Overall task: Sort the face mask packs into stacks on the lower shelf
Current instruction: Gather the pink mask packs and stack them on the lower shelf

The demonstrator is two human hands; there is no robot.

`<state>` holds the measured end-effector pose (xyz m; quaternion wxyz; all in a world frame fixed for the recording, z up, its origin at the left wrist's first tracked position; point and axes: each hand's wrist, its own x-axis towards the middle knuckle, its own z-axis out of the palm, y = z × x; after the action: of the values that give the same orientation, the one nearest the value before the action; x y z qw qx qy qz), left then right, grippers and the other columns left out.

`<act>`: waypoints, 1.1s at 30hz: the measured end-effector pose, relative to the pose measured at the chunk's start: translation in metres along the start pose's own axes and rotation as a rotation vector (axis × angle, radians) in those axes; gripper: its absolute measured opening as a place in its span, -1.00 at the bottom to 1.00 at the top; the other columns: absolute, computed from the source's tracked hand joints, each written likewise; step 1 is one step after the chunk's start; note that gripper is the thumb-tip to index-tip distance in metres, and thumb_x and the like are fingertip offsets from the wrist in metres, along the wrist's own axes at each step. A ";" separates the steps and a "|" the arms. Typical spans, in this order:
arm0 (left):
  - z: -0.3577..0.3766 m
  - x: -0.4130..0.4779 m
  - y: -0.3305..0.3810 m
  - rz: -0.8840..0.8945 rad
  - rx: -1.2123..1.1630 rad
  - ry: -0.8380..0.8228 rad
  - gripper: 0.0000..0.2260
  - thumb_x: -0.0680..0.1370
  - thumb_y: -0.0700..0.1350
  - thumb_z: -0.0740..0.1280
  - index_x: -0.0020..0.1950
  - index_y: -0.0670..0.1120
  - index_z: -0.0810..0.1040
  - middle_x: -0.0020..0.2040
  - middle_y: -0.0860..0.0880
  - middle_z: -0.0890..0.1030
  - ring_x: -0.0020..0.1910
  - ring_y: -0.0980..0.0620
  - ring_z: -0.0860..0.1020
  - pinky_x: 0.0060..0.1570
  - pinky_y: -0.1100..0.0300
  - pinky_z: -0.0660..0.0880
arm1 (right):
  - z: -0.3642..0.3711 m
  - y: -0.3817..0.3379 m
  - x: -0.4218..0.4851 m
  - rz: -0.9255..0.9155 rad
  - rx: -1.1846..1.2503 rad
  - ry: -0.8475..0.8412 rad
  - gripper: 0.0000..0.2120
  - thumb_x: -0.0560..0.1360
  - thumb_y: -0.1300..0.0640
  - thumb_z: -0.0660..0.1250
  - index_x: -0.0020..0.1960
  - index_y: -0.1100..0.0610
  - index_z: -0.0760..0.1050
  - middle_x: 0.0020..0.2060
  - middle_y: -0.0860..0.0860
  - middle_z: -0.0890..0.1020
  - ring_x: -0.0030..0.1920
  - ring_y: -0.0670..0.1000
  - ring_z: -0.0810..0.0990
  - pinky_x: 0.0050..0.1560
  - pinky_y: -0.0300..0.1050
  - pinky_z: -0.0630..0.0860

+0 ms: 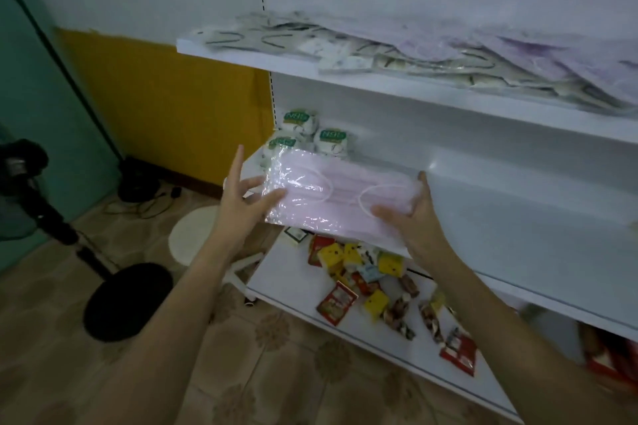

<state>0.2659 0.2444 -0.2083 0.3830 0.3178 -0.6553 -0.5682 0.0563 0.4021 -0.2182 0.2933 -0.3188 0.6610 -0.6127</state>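
Mask pack (pixel 331 198), between left hand (pixel 241 205), right hand (pixel 414 222)

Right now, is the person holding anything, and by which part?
Yes, a pink face mask pack, held by its two short ends: the left hand pinches the left end, the right hand grips the right end.

From my feed, the only lettering I can make out is on the green labels (pixel 296 117) of three round white packs (pixel 333 143) at the left end of the middle shelf (pixel 483 183): white capitals that look like "NH", the rest too blurred to read. Print on the red and yellow snack packets (pixel 336 302) below, and on the pink face mask pack (pixel 338 197), is not legible.
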 end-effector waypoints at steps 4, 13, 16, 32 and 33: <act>0.003 0.005 -0.026 -0.009 0.088 -0.163 -0.27 0.49 -0.26 0.38 0.49 0.21 0.11 0.30 -0.11 0.43 0.09 0.02 0.53 -0.09 0.29 0.56 | 0.006 0.019 0.002 -0.039 -0.132 0.062 -0.06 0.46 0.25 0.38 0.52 -0.01 -0.26 0.28 -0.06 0.21 0.22 -0.17 0.35 0.26 -0.22 0.36; -0.006 0.065 -0.103 0.035 0.199 -0.469 -0.29 0.53 -0.37 0.27 0.43 0.12 -0.07 0.41 0.32 -0.01 0.26 0.55 0.21 0.11 0.53 0.31 | 0.021 0.065 0.036 -0.012 -0.191 0.148 -0.24 0.56 0.22 0.25 0.43 -0.25 -0.18 0.32 0.08 0.32 -0.09 -0.04 0.57 -0.02 -0.29 0.49; 0.005 0.095 -0.126 0.194 0.441 -0.518 -0.39 0.56 -0.13 0.29 0.47 0.08 -0.01 0.29 0.04 0.33 0.09 0.19 0.48 0.01 0.35 0.36 | 0.028 0.079 0.050 -0.086 -0.335 0.198 -0.36 0.56 -0.03 0.23 0.42 -0.23 -0.14 0.34 0.04 0.38 -0.32 -0.08 0.41 -0.14 -0.28 0.46; 0.127 0.243 -0.122 0.421 0.711 -0.780 -0.29 0.53 -0.24 0.30 0.40 0.19 -0.12 0.06 0.06 0.53 -0.06 0.02 0.55 -0.09 0.29 0.43 | -0.005 0.117 0.217 0.156 -0.382 -0.273 -0.13 0.42 0.25 0.44 0.52 0.13 -0.05 0.35 -0.11 0.23 0.38 -0.10 0.22 0.30 -0.24 0.23; 0.131 0.251 -0.120 0.411 0.674 -0.735 -0.29 0.53 -0.21 0.33 0.42 0.18 -0.09 0.14 0.04 0.53 -0.01 0.00 0.56 -0.04 0.26 0.45 | -0.005 0.120 0.226 0.160 -0.308 -0.196 -0.28 0.43 0.30 0.42 0.47 0.13 0.13 0.31 -0.04 0.35 0.34 -0.03 0.34 0.24 -0.19 0.35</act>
<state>0.0245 0.0780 -0.2997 0.1088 0.0685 -0.9408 -0.3136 -0.0965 0.2345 -0.3372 0.3520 -0.3645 0.7383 -0.4451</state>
